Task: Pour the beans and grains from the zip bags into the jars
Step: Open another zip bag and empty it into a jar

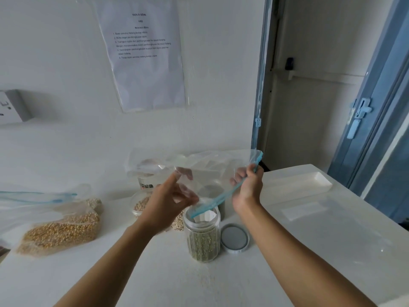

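Head view: both hands raised over the white table (155, 273), holding one clear zip bag (210, 171) between them; bag looks empty, film slack and crumpled.
Right hand (247, 187): fingers clenched round the bag's blue zip strip (219, 199) near its upper corner; firm grasp.
Left hand (168, 202): fingers and thumb curled onto the film at the bag's left side, pinching it; some motion blur, fingertips partly seen through the plastic.
Zip strip slopes down to the left from the right hand; its lower end sits at the mouth of the open jar (202, 238).
Jar upright on the table, directly under the bag; filled well over halfway with small greenish grains.
Jar's lid (234, 238) lies flat on the table just right of the jar, grey centre facing up.
Bag of yellow grains (62, 229) lies on its side at the left of the table, well apart from the jar; blue zip edge towards the wall.
Second jar (140, 204) with pale beans stands behind the left hand, partly hidden by it; white tub (147, 181) behind that, by the wall.
Pale grains (178, 222) show beneath the left wrist; container cannot be told.
White tray (309, 182) at the far right of the table; printed sheet (143, 54) fixed to the wall above.
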Demonstrator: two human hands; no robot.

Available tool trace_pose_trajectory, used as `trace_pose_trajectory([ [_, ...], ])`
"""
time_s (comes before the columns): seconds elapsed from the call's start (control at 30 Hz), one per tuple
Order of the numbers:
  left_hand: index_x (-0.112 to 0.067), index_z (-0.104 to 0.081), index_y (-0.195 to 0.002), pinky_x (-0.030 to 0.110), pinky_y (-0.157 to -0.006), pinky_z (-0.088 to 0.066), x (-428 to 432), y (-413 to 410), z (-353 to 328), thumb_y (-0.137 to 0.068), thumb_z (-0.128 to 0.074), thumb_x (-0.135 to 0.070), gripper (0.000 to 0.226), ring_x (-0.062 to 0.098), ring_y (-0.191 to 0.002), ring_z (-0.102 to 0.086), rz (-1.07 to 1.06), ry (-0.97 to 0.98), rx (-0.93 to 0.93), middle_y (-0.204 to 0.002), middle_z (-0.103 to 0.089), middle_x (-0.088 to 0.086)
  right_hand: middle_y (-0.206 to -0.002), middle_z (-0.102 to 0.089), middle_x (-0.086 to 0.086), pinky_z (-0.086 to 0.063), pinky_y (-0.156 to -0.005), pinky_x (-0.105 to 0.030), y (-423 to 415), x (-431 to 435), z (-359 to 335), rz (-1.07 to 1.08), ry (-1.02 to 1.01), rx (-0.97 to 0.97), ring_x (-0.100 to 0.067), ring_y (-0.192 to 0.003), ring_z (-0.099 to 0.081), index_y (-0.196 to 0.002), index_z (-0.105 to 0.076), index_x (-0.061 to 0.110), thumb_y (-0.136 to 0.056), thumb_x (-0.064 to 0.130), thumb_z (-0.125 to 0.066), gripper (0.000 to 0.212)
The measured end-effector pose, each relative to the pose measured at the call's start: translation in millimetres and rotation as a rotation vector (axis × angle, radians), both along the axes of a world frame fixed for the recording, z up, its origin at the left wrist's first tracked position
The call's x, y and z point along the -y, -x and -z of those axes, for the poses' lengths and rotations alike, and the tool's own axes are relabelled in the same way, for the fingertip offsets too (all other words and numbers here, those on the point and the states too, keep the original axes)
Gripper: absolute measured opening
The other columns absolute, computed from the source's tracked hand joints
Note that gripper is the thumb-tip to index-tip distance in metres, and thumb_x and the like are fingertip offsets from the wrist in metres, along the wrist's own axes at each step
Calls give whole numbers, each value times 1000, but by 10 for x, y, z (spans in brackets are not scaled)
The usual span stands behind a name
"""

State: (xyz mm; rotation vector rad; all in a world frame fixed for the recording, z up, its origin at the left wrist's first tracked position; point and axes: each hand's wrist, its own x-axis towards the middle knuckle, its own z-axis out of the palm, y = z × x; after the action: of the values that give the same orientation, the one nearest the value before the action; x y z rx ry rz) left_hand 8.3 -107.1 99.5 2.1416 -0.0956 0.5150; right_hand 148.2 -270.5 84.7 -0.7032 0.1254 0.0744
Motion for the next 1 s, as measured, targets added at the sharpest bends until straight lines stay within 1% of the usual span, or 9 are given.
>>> trace_pose_trajectory([
  [0.07, -31, -54, -113, 36, -83, -63, 20, 24, 61, -83, -81, -9, 46, 10, -87, -76, 1, -19, 4, -93, -77, -7, -66, -30, 5, -24, -54, -26, 3, 14, 59, -5, -25, -18, -10, -54, -26, -96, -47, 25, -109, 18, -40, 17],
  [0.17, -29, -53, -113, 32, -84, -62, -19, -24, 10, -84, -79, -5, 46, 13, -87, -76, -10, -12, 73, -93, -78, -5, -63, -32, 7, -26, -54, -25, 9, 15, 22, -7, -36, 18, -9, -53, -27, -99, -47, 23, -110, 22, -42, 12],
  [0.27, -28, -53, -114, 34, -84, -62, -10, -32, 1, -83, -80, -5, 48, 13, -86, -77, -7, -15, 73, -92, -78, -6, -64, -30, 7, -24, -53, -24, -7, 4, 16, -10, -22, 30, -9, -53, -25, -106, -46, 22, -110, 23, -42, 6],
  [0.47, -25, -50, -115, 28, -81, -61, -37, -14, 80, -80, -84, -9, 51, 13, -83, -76, 25, -37, 7, -91, -78, -5, -66, -28, 5, -24, -56, -25, -25, 21, 106, -14, 18, -1, -8, -54, -26, -100, -47, 23, -110, 22, -42, 11],
  [0.57, -21, -49, -118, 31, -82, -61, -120, -12, 36, -81, -81, -2, 52, 24, -86, -76, 45, 79, 15, -94, -77, 8, -63, -31, 7, -27, -57, -25, 0, 17, 23, -30, 13, 23, -9, -54, -28, -99, -46, 23, -110, 23, -42, 11],
  [0.7, -11, -47, -121, 40, -80, -63, -128, 66, -4, -83, -75, 7, 51, 37, -84, -76, 39, 356, -84, -94, -76, 20, -64, -40, 5, -32, -58, -25, -12, -33, -87, -38, 31, 52, -9, -55, -35, -93, -45, 22, -109, 20, -45, 16],
  [0.83, -4, -54, -114, 38, -78, -61, -156, 136, -30, -78, -78, 2, 44, 38, -82, -75, -31, 584, -80, -96, -74, 28, -73, -54, 2, -46, -69, -26, 21, -61, -151, -44, 61, 65, -10, -70, -53, -102, -54, 21, -106, 21, -54, 4],
  [0.9, -4, -53, -116, 37, -80, -62, -208, 190, -66, -71, -85, -11, 56, 36, -84, -75, -65, 662, -62, -100, -72, 32, -76, -58, 1, -48, -69, -27, 45, -80, -203, -51, 86, 88, -11, -75, -57, -101, -58, 20, -104, 21, -58, 3],
  [1.0, -12, -49, -122, 37, -83, -63, -306, 304, -117, -44, -103, -39, 99, 36, -86, -75, -137, 756, -28, -98, -73, 28, -81, -63, -2, -51, -64, -27, 97, -128, -274, -48, 134, 171, -15, -75, -60, -97, -62, 16, -99, 17, -65, 4],
])
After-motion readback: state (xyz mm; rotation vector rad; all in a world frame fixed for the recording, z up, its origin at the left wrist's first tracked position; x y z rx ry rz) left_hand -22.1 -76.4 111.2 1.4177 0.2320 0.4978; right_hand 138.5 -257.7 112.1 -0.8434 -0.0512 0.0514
